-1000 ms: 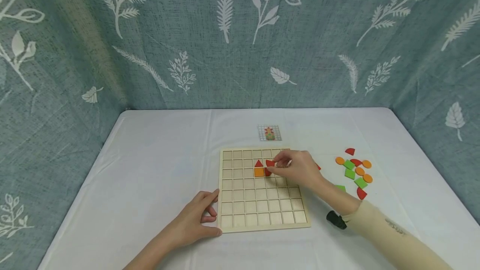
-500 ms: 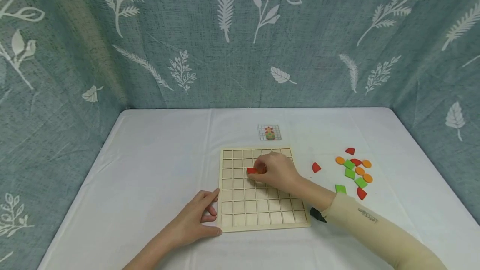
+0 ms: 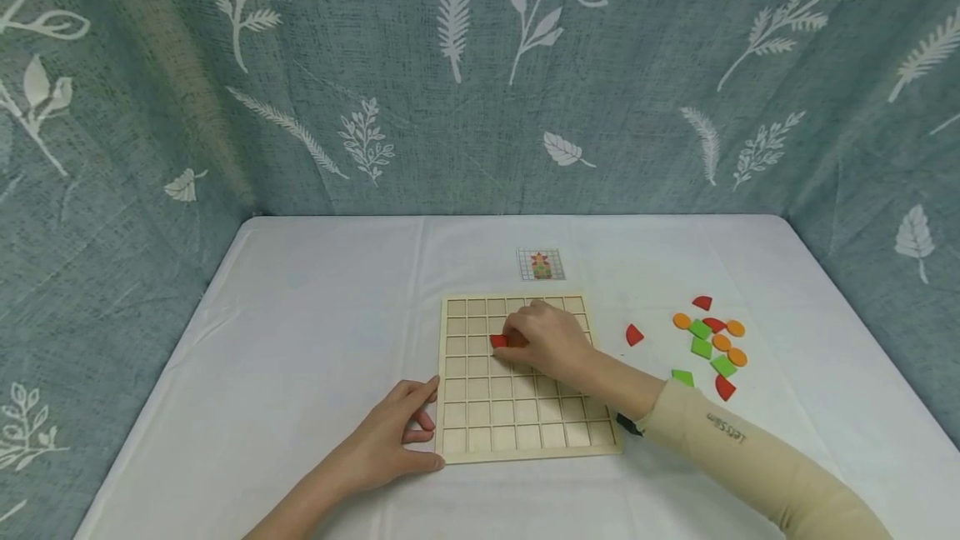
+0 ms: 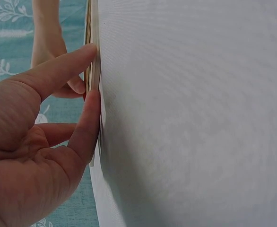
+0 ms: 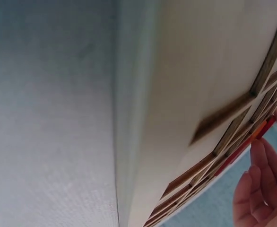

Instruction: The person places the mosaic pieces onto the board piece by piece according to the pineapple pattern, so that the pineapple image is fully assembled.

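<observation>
A wooden grid board (image 3: 480,415) lies on the white tabletop. My left hand (image 3: 393,436) rests its fingertips and thumb against the board's left edge; the left wrist view shows the fingers (image 4: 65,71) touching that edge. Over the upper middle of the grid, my right hand (image 3: 551,340) pinches a small red piece (image 3: 498,341) at a cell. In the right wrist view, red and orange show at the fingertips of the right hand (image 5: 266,184), partly cut off by the frame. The right hand hides the other pieces on the board in the head view.
Behind the board lies a small picture card (image 3: 540,264) with a gridded pattern. To the right are a red quarter-circle (image 3: 634,334) and loose pieces, among them an orange disc (image 3: 722,342) and a green tile (image 3: 701,347). A black object (image 3: 628,424) is partly under the right forearm.
My right hand has moved left across the board to a cell beside the orange square, with a red piece at its fingertips. It has shifted only slightly since half a second ago. The left hand stays put.
</observation>
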### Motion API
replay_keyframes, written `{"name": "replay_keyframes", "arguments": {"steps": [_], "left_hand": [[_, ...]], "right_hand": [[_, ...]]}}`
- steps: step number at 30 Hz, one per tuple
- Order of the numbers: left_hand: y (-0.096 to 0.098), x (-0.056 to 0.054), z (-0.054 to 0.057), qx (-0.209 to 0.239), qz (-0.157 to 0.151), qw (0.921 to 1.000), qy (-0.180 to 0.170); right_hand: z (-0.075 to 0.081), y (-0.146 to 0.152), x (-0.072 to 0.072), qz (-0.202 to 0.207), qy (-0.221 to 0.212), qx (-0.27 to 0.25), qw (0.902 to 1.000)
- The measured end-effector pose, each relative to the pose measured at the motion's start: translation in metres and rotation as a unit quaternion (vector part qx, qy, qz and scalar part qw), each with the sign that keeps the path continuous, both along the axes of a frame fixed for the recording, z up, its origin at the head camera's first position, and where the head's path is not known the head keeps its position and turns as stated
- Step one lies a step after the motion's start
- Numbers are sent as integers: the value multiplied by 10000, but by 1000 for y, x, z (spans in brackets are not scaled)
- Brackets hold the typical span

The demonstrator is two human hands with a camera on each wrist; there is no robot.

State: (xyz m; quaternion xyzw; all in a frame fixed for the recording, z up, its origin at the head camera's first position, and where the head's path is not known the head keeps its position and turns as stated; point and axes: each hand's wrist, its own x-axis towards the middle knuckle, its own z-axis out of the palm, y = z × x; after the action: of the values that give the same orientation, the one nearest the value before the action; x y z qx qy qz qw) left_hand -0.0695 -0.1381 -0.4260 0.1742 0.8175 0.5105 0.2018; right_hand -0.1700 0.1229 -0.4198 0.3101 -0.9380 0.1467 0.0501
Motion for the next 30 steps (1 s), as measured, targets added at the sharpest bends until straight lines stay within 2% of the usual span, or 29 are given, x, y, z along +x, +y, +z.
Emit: {"name": "replay_keyframes", "arguments": {"steps": [6,13,18,26,30], "left_hand": [[-2,2,1,-51,32,10000,69],[-2,2,0,-81,-4,9999,112],[-1,3,-1,-58,-37,9999,142],[-1,3,-1,-122,-6,9998,138],[-2,3,-1,-90,-22,9998,174]], "right_hand": [[-3,-2,0,147,232,3,9996],[-4,2,4,142,55,-290,9995],[-3,8,11,248,88,-403,9988],[-5,12,19,696,440,-324,9961],[-6,13,20,737,456,-363,9956]]}}
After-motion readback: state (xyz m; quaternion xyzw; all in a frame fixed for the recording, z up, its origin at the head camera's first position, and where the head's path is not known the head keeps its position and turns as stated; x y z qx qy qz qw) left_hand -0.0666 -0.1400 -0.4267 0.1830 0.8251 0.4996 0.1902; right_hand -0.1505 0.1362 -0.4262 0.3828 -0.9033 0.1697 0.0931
